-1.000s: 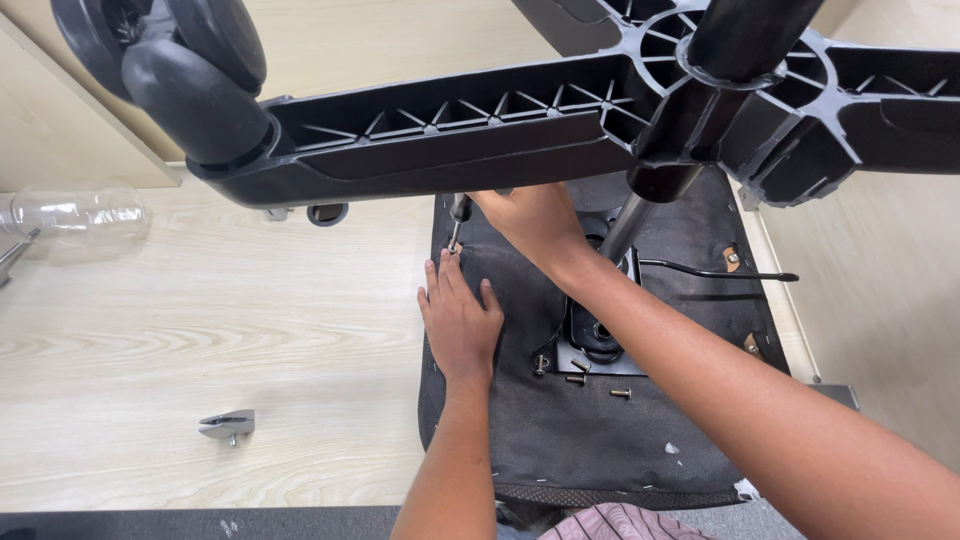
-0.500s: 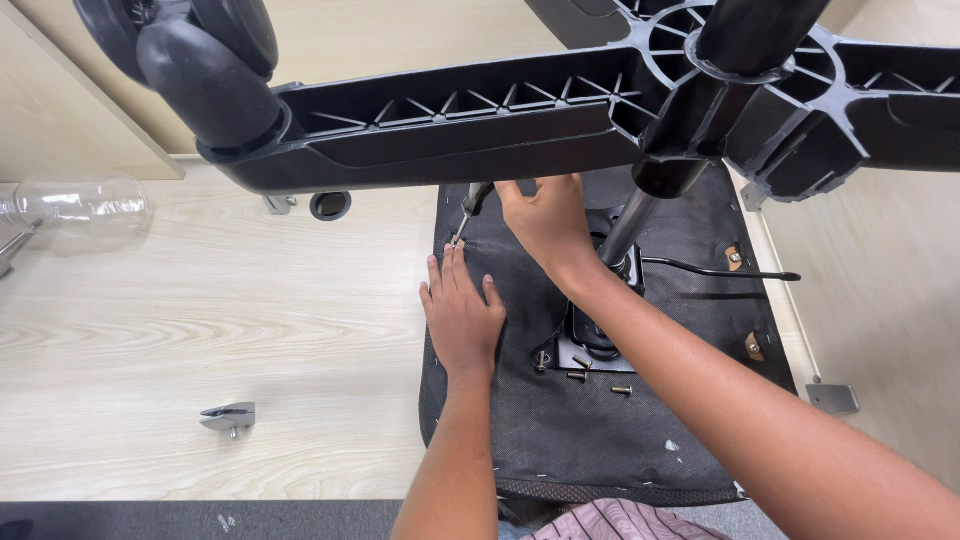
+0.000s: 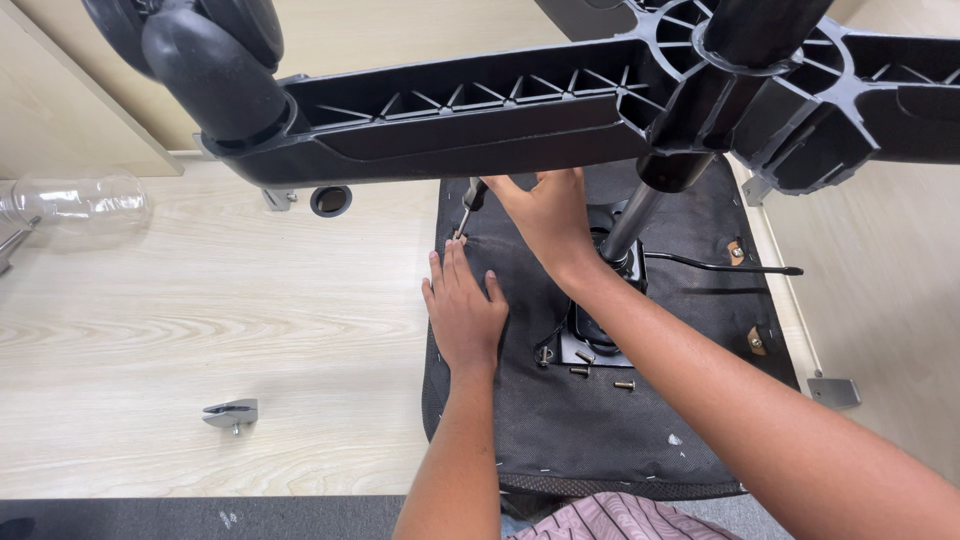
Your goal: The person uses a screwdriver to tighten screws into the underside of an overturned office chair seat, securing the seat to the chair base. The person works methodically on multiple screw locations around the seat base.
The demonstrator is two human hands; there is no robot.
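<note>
An office chair lies upside down, its black fabric seat underside [image 3: 560,430] facing me. My left hand [image 3: 463,310] rests flat on the fabric near its left edge. My right hand [image 3: 540,212] holds a screwdriver [image 3: 470,200] whose tip touches the fabric just beyond my left fingertips. The metal seat mechanism [image 3: 590,335] and gas-lift column [image 3: 635,215] rise in the middle. The black star base [image 3: 470,110] with a castor wheel [image 3: 215,60] hangs over the hands. A few loose bolts [image 3: 600,372] lie by the mechanism.
A clear plastic bottle [image 3: 85,200] lies at the far left on the wooden floor. A small metal bracket [image 3: 232,413] sits on the floor at lower left, another bracket [image 3: 835,390] at right. A black lever [image 3: 720,265] sticks out right of the mechanism.
The view shifted slightly, so the star base sits a little higher in frame. My right hand with the screwdriver moved slightly up; my left hand stays flat on the fabric.
</note>
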